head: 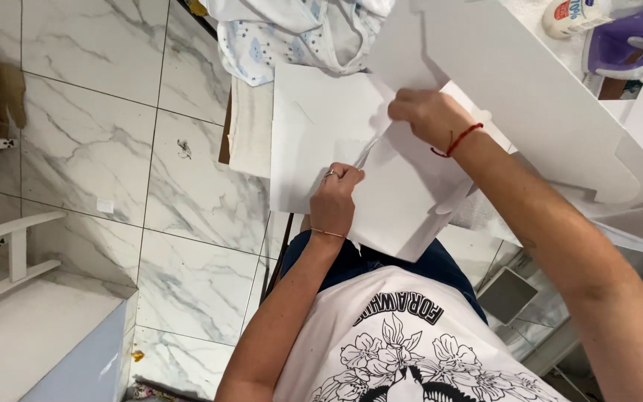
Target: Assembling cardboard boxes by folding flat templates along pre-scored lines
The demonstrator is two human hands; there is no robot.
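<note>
Cardboard sheet [321, 141]: white, flat, long axis running away from the body.
Left hand [334, 195]: fingers curled, pinching near edge.
Right hand [429, 115]: knuckles up, gripping far flap.

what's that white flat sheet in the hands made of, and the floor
The white sheet, held by the left hand and right hand, looks like thin matte cardboard: die-cut tabs, crisp fold lines, stiff panels. The floor looks like glossy marble-look tile: grey veining, straight grout lines; real stone or ceramic is unclear.
</note>
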